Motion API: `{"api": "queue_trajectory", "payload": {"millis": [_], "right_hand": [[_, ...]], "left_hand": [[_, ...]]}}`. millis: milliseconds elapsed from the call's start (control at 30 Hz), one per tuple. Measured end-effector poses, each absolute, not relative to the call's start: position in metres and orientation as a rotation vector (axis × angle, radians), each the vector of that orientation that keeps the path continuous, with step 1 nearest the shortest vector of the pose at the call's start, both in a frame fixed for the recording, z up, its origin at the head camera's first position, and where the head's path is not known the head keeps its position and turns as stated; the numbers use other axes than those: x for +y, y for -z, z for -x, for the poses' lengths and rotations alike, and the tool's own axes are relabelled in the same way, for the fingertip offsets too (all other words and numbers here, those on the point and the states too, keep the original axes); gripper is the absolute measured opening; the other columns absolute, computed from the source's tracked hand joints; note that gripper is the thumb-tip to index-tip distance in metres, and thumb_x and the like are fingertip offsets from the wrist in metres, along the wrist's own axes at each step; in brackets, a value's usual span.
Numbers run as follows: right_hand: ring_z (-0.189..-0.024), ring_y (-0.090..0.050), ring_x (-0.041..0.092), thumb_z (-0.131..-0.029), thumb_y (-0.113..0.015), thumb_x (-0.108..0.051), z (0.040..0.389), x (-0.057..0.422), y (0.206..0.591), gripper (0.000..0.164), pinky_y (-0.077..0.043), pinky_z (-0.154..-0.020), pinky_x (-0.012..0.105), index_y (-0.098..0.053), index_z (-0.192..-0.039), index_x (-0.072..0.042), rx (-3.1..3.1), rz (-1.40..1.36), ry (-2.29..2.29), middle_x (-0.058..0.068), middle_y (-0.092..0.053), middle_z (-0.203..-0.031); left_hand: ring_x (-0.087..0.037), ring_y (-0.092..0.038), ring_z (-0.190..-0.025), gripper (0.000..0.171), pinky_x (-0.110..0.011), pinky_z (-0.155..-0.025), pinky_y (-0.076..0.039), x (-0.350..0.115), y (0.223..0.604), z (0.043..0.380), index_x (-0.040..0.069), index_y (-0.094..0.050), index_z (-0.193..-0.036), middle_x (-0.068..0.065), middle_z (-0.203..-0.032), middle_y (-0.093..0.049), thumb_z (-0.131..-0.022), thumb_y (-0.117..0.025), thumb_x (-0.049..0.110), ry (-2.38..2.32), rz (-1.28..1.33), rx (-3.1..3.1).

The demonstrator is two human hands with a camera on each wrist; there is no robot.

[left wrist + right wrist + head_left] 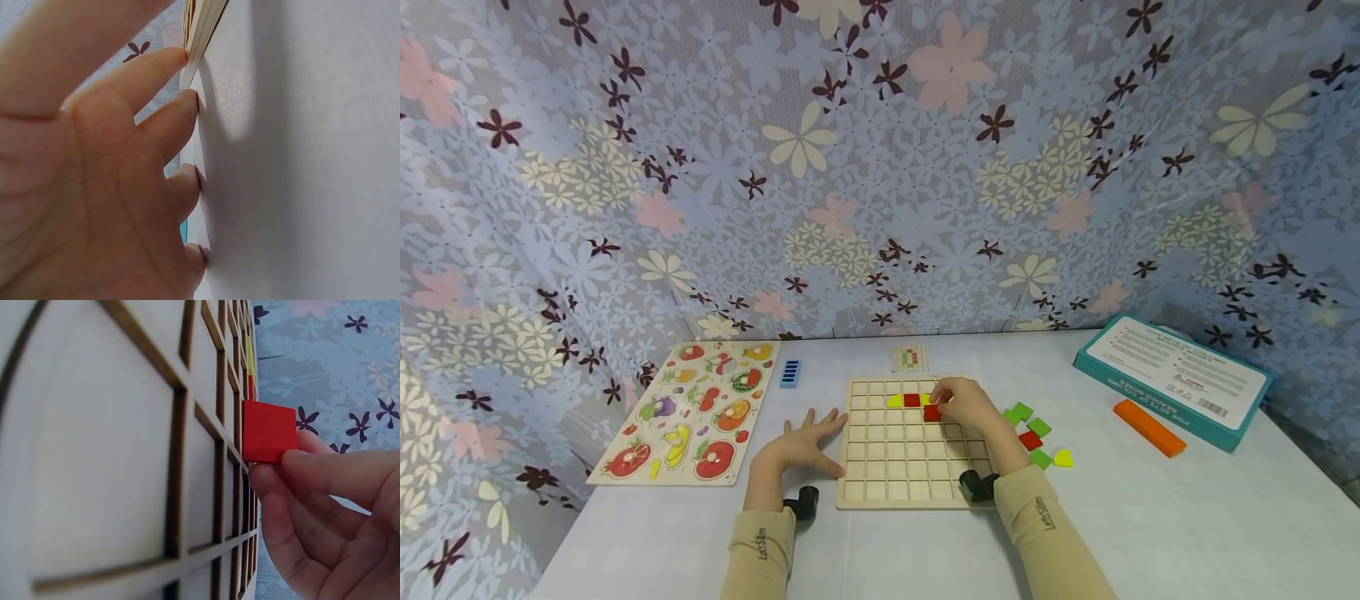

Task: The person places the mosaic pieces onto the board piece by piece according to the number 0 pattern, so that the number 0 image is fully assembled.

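Note:
A wooden grid board (876, 471) lies in the middle of the table. In its upper rows sit a yellow piece (895, 401), a red square tile (912, 400) and another yellow piece, partly covered by the right fingers. My right hand (962, 404) pinches a red square tile (269, 431) between thumb and fingers, its lower edge right at the grid's ridges in the right wrist view. My left hand (801, 443) has its fingers spread on the table, with fingertips (178, 57) at the board's left edge.
Loose green tiles (1039, 427), a red tile (1027, 440) and a yellow piece (1063, 457) lie right of the board. Behind it is a small pattern card (911, 358). A fruit puzzle (688, 412) and blue piece (790, 373) lie left; a teal box (1176, 379) and orange bar (1150, 427) right.

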State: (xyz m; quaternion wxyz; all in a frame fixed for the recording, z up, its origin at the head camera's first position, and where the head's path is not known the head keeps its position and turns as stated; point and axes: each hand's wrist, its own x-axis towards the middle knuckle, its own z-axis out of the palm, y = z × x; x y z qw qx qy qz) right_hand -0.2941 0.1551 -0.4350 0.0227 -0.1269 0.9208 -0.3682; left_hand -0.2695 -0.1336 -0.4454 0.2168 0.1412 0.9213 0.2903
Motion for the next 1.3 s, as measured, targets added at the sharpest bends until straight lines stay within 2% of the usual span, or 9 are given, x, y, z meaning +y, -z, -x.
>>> {"api": "queue_trajectory", "payload": {"millis": [400,633,867,1300], "right_hand": [[-0.079,-0.056,0.020,-0.081,-0.059,0.005,0.2957,0.1540,0.4389,0.013,-0.048,-0.068,0.034,-0.067,-0.087,-0.004,2.874,0.399,1.046,0.006,-0.063,-0.084],[-0.086,-0.059,0.024,-0.080,-0.059,0.006,0.2948,0.1530,0.4382,0.018,-0.050,-0.076,0.038,-0.070,-0.091,-0.003,2.877,0.374,0.997,0.008,-0.066,-0.088],[-0.100,-0.059,0.032,-0.081,-0.055,0.008,0.2936,0.1526,0.4387,0.024,-0.050,-0.085,0.042,-0.070,-0.097,-0.001,2.855,0.378,0.949,0.012,-0.067,-0.100],[-0.108,-0.057,0.035,-0.081,-0.055,0.009,0.2889,0.1520,0.4358,0.025,-0.046,-0.092,0.046,-0.070,-0.100,0.002,2.829,0.407,0.933,0.016,-0.067,-0.105]], "left_hand": [[-0.036,0.004,-0.141,0.094,-0.062,-0.106,0.013,-0.1341,0.4469,0.2690,0.018,-0.033,-0.145,-0.005,-0.153,-0.019,-0.065,-0.082,0.025,-0.808,-0.398,2.553],[-0.036,0.004,-0.141,0.094,-0.062,-0.106,0.013,-0.1339,0.4466,0.2687,0.018,-0.033,-0.145,-0.005,-0.153,-0.020,-0.065,-0.082,0.024,-0.814,-0.398,2.556],[-0.035,0.004,-0.141,0.094,-0.061,-0.106,0.013,-0.1339,0.4466,0.2688,0.019,-0.033,-0.145,-0.005,-0.153,-0.020,-0.065,-0.082,0.024,-0.816,-0.400,2.552],[-0.035,0.004,-0.141,0.094,-0.062,-0.106,0.013,-0.1341,0.4458,0.2685,0.019,-0.033,-0.145,-0.004,-0.153,-0.020,-0.065,-0.082,0.025,-0.813,-0.394,2.555]]}}
